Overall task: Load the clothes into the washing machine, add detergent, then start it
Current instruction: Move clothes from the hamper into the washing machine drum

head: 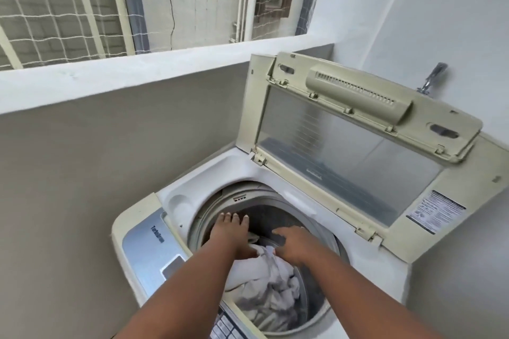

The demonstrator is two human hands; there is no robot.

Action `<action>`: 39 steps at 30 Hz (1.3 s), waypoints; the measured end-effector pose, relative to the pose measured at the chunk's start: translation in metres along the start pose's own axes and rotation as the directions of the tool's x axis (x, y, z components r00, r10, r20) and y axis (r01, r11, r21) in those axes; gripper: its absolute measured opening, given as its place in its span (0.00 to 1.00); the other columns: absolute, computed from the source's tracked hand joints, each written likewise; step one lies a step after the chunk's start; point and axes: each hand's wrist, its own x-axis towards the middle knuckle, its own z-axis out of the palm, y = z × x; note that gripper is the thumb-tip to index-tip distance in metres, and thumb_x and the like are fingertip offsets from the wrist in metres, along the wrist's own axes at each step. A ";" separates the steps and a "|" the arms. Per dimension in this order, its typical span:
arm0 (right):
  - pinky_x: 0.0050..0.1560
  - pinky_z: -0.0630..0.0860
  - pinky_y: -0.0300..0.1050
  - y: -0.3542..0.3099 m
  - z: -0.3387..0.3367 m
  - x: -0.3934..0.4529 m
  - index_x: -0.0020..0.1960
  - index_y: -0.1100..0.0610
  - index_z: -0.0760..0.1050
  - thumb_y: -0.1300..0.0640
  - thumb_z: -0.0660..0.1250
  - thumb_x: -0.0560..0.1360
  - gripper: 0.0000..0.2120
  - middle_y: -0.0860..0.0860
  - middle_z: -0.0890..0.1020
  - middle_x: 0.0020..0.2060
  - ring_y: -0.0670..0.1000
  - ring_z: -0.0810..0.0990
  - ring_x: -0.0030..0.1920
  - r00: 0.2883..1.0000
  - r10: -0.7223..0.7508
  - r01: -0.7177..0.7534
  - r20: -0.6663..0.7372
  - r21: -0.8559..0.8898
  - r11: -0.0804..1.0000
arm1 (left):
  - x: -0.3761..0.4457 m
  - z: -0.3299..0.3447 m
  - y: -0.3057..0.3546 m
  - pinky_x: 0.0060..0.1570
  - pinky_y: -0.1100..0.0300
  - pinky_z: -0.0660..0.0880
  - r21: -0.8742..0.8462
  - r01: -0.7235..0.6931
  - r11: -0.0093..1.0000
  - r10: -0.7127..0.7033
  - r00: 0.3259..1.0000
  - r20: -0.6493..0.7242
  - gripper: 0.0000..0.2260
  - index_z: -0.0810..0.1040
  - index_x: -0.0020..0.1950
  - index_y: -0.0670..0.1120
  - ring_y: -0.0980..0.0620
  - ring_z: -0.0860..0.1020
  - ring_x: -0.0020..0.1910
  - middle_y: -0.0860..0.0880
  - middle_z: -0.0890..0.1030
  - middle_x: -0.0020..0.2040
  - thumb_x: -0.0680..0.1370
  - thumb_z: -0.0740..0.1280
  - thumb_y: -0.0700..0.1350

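1. Silver control panel (154, 250) on the cream top-loading washing machine (380, 261) at near left, small display window set into it; more buttons just visible at the bottom edge, under the left forearm. Not yet needed, judging by the laundry still heaped high.
2. Left hand (230, 234) reaching over the near-left rim of the round steel drum (316, 300), fingers straight and slightly spread, gripping nothing; thumb side touching, or just above, the cloth.
3. Crumpled white cloth bundle (271, 292) lying inside the drum, piled against its near side, top fold rising between the two hands. Soft, limp, light while dry; no stiffness, so likely to sag and trail from any single pinch. Best taken by a broad gather of the top folds, or simply pressed down flat-handed.
4. Right hand (293, 246) just right of the top fold, palm down, fingers dipping into the drum. Blurred; fingertips out of sight, so cannot tell whether gripping cloth or only pressing it.
5. Dark open space in the far half of the drum: room to push the bundle down and away.
6. Raised cream lid with clear window (355, 146) standing open at far right, near edge overhanging the opening. Worth watching when lifting the arms out; plain grey wall close on the left.
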 end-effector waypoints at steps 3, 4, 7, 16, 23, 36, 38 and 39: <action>0.67 0.67 0.52 0.019 -0.001 -0.009 0.73 0.42 0.64 0.43 0.64 0.76 0.27 0.52 0.68 0.72 0.56 0.64 0.72 1.000 -0.010 0.010 -0.027 -0.009 1.000 | -0.002 -0.002 0.028 0.76 0.47 0.44 -0.003 -0.005 1.000 0.005 1.000 0.013 0.46 0.42 0.79 0.46 0.42 0.48 0.78 0.41 0.48 0.79 0.72 0.57 0.71; 0.66 0.69 0.53 0.028 -0.004 -0.015 0.73 0.42 0.64 0.42 0.64 0.75 0.27 0.51 0.69 0.72 0.55 0.65 0.72 0.999 -0.018 0.018 -0.041 -0.011 1.000 | -0.002 -0.003 0.042 0.76 0.47 0.45 0.007 -0.001 1.000 0.001 1.000 0.010 0.47 0.42 0.79 0.46 0.42 0.48 0.78 0.41 0.48 0.79 0.72 0.56 0.72; 0.64 0.72 0.53 0.062 -0.017 -0.034 0.70 0.42 0.67 0.41 0.64 0.74 0.25 0.50 0.72 0.69 0.56 0.71 0.68 0.997 -0.047 0.043 -0.060 -0.069 0.997 | -0.004 -0.014 0.091 0.76 0.47 0.47 0.041 -0.009 0.999 0.009 1.000 -0.009 0.48 0.44 0.79 0.46 0.42 0.49 0.78 0.41 0.49 0.79 0.71 0.56 0.73; 0.41 0.66 0.41 0.234 -0.083 -0.142 0.56 0.55 0.80 0.54 0.64 0.76 0.12 0.56 0.81 0.55 0.57 0.78 0.53 0.972 -0.194 0.195 -0.133 0.001 0.981 | -0.022 -0.068 0.298 0.36 0.58 0.74 0.207 -0.523 0.827 0.536 0.622 -0.571 0.13 0.76 0.40 0.48 0.44 0.80 0.36 0.49 0.80 0.37 0.69 0.61 0.57; 0.33 0.65 0.42 0.386 -0.044 -0.195 0.32 0.48 0.73 0.54 0.67 0.75 0.13 0.47 0.74 0.30 0.47 0.72 0.34 0.994 -0.108 0.111 -0.030 0.373 0.921 | -0.019 -0.018 0.436 0.40 0.54 0.64 0.305 -0.578 0.757 0.627 0.509 -0.590 0.12 0.79 0.44 0.49 0.46 0.70 0.40 0.47 0.77 0.43 0.70 0.65 0.56; 0.53 0.74 0.47 0.547 0.297 -0.089 0.52 0.53 0.79 0.56 0.65 0.75 0.08 0.54 0.83 0.51 0.57 0.80 0.54 0.922 0.303 -0.386 0.242 0.647 0.658 | 0.095 0.268 0.542 0.69 0.51 0.61 0.122 -0.668 0.734 0.656 0.744 0.125 0.26 0.67 0.72 0.46 0.44 0.66 0.71 0.44 0.68 0.72 0.76 0.59 0.56; 0.55 0.73 0.46 0.565 0.362 -0.067 0.59 0.55 0.76 0.56 0.65 0.74 0.14 0.57 0.81 0.57 0.59 0.78 0.58 0.874 0.378 -0.484 0.304 0.594 0.643 | 0.118 0.329 0.552 0.74 0.49 0.51 0.093 -0.601 0.794 0.564 0.784 0.259 0.36 0.51 0.78 0.44 0.43 0.52 0.77 0.43 0.53 0.79 0.77 0.61 0.58; 0.56 0.73 0.47 0.573 0.391 -0.056 0.62 0.54 0.74 0.55 0.65 0.73 0.17 0.58 0.79 0.60 0.59 0.77 0.60 0.852 0.404 -0.523 0.333 0.574 0.631 | 0.129 0.358 0.556 0.75 0.48 0.48 0.080 -0.556 0.827 0.512 0.805 0.298 0.40 0.47 0.79 0.44 0.43 0.49 0.78 0.43 0.49 0.79 0.76 0.62 0.59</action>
